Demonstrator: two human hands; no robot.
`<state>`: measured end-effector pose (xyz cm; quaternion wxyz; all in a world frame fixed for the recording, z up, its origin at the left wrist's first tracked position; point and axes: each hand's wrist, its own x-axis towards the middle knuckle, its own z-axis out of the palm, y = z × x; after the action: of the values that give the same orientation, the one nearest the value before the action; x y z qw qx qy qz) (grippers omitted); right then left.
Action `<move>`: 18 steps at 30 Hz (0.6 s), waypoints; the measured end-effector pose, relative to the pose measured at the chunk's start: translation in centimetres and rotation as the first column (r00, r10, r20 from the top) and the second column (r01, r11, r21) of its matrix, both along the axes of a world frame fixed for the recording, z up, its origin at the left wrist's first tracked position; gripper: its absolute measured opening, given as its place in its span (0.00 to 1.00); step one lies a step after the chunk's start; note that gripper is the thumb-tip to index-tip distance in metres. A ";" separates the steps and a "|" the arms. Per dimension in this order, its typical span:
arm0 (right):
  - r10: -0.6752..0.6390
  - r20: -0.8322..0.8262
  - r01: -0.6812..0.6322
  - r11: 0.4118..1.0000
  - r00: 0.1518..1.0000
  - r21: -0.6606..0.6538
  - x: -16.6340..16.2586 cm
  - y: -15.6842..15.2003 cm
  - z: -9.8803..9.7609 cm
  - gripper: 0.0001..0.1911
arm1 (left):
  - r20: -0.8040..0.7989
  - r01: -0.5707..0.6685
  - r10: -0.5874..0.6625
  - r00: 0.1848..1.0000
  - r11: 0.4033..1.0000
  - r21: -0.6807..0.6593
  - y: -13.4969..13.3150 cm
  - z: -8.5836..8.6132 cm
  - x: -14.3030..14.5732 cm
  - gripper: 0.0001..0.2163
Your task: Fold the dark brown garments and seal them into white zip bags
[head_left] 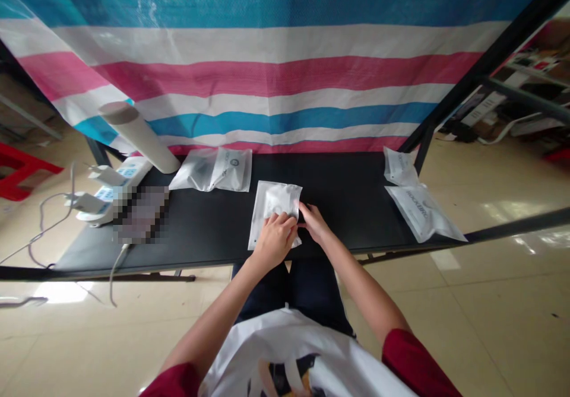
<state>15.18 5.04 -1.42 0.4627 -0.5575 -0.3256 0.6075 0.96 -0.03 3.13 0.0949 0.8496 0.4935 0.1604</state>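
Observation:
A frosted plastic zip bag [262, 207] lies flat on the black table in front of me, with a pale item showing faintly inside. My left hand [276, 238] is on the bag's lower right part, its fingers bent and close together against the plastic. At the bag's right edge, my right hand [315, 224] has its thumb and fingers closed on the border. What lies beneath the left fingers is hidden. Farther back and to the left are two overlapping frosted bags [234, 170]; one holds something dark.
Two more printed bags [421, 210] lie at the table's [351, 189] right end, one overhanging the edge. On the left are a white bottle [140, 136], a power strip [120, 186] with plugged chargers, and a blurred-out phone [142, 216] on a cable. A striped tarp [285, 76] hangs behind.

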 end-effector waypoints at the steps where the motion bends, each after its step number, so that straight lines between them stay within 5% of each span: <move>1: 0.026 0.015 -0.027 1.000 1.000 0.016 -0.3 -0.1 -0.2 0.19 | -0.020 -0.007 0.007 1.000 1.000 0.012 0.0 0.1 0.1 0.09; 7: 0.081 0.363 -0.166 0.964 0.928 0.210 0.2 -0.2 -1.3 0.20 | -0.014 -0.008 0.008 1.000 1.000 -0.004 -0.2 0.4 0.0 0.10; 12: 0.175 0.212 -0.195 0.978 0.962 0.076 0.5 -0.1 -1.6 0.20 | -0.019 0.014 -0.014 1.000 1.000 0.015 -0.3 0.3 0.3 0.11; 18: 0.223 0.093 -0.234 0.963 0.970 0.130 0.5 -0.2 -1.0 0.21 | -0.042 0.057 -0.056 0.998 0.998 0.033 -0.3 0.4 0.5 0.11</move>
<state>15.66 4.86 -2.45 0.4145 -0.5052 -0.4474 0.6106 1.43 -0.29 3.55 0.0746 0.8678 0.4682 0.1488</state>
